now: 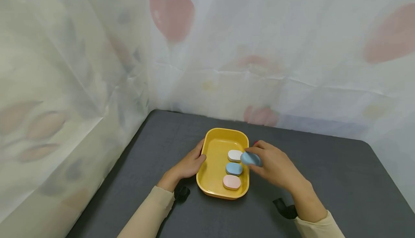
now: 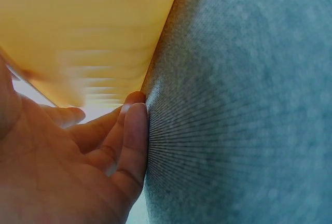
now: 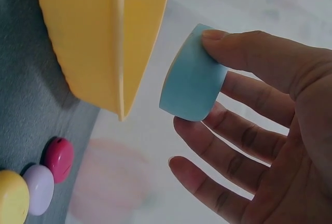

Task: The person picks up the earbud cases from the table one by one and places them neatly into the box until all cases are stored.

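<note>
Head view hides most fingers of the left hand (image 1: 189,163), which grips the tray (image 1: 212,175) at its left rim; right wrist view cuts off a yellow disc (image 3: 11,198). Right hand (image 1: 277,164) pinches a blue block (image 1: 250,158) by the tray's right rim, long axis roughly crosswise, left end toward the tray

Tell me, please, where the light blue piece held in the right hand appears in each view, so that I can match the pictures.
Head: the held blue piece, right of and below centre, overlapping the right rim of the yellow tray.
Left wrist: not in this picture.
Right wrist: the held blue piece, slightly above and right of centre.
Shared landmark: the yellow tray, visible in all three views.
</note>
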`<state>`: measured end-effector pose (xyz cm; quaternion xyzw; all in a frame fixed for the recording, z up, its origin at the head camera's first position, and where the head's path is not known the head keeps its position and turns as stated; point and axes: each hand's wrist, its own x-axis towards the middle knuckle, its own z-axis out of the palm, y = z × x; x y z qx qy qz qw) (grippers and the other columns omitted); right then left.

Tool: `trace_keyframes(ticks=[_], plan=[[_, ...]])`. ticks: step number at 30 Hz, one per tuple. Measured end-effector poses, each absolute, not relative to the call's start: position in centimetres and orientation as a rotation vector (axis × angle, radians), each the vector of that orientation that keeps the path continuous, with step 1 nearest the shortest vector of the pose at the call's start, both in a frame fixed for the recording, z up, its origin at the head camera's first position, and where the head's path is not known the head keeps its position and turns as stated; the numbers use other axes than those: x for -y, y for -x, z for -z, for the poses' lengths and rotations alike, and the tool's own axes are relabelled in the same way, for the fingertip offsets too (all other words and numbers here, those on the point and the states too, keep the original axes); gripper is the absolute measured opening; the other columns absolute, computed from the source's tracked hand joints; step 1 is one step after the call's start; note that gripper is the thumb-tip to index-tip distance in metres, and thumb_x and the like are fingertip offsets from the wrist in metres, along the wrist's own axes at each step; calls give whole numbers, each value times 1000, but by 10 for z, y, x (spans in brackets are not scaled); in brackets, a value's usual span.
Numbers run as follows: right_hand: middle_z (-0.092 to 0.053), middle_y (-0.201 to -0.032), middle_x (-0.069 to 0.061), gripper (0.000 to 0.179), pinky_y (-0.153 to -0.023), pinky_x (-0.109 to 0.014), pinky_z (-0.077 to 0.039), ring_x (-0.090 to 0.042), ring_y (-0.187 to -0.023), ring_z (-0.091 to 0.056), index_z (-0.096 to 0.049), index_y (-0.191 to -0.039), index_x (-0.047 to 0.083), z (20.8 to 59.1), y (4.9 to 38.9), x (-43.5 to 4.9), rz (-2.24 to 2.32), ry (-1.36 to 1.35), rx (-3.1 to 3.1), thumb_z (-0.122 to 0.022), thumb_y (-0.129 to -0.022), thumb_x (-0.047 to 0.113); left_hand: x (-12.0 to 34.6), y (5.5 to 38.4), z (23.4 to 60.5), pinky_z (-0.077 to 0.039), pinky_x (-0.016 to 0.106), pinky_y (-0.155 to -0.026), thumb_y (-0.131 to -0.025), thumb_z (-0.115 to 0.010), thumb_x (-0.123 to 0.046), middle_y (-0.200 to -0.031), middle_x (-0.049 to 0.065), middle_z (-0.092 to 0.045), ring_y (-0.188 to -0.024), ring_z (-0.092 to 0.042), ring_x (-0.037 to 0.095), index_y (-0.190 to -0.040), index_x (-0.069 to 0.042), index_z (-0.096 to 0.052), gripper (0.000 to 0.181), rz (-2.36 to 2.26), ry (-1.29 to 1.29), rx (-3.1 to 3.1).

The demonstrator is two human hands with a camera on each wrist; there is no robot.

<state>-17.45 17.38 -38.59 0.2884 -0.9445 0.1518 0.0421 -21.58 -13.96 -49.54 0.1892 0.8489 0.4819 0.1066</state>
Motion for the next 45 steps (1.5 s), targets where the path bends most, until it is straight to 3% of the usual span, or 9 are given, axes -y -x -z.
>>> trace_keyframes(ticks=[17, 25, 36, 45], plan=[[-66, -114, 0, 45, -79, -33, -56, -12, -93, -62, -74, -128, 16, 387, 176, -150, -480, -970, 2840, -86, -86, 29, 140, 216, 496, -32, 49, -120, -111, -37, -16, -174, 3, -15, -157, -26, 21, -169, -21, -6, 66, -1439, -532, -2480], [-66, -114, 0, 46, -84, -33, -56, -14, -93, -63, -75, -127, 16, 389, 175, -142, -523, -991, 2828, -86, -85, 29, 139, 216, 496, -31, 48, -120, -111, -37, -15, -174, 2, -16, -156, -27, 21, -169, -22, -6, 66, -1433, -532, -2489], [-66, -116, 0, 47, -83, -33, -56, -14, -93, -63, -74, -128, 16, 395, 173, -128, -543, -1022, 2861, -85, -86, 33, 138, 214, 495, -28, 49, -123, -111, -37, -19, -174, -1, -14, -158, -22, 19, -169, -24, -6, 65, -1412, -491, -2500], [-65, -112, 4, 45, -80, -28, -54, -11, -91, -60, -75, -127, 18, 401, 173, -115, -540, -1062, 2878, -85, -86, 33, 138, 215, 495, -28, 53, -123, -111, -36, -17, -175, 4, -14, -158, -23, 24, -169, -20, -6, 65, -1422, -515, -2498]])
